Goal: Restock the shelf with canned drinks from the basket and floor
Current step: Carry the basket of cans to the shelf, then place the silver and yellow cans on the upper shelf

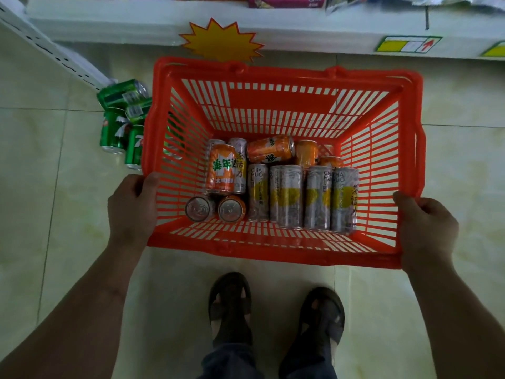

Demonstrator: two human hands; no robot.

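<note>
Down by the shelf (300,31), the left hand (132,209) and right hand (426,228) each wrap the red basket (273,254) rim, likely heavy with hard, smooth cans (289,196), so two side grips look right.

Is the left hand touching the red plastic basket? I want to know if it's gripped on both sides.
Touching. The head view shows the left hand wrapped over the red plastic basket rim at its near left corner.

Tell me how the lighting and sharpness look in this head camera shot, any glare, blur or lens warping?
Head view: dim, flat light with a greenish cast, no hard shadows; the shelf edge runs brightest, nearly washed out; small highlights on the can tops; wide-angle bending curves the orange basket rim and floor tile lines; can labels read clearly at center, while the green cans and both forearms look softer.
</note>
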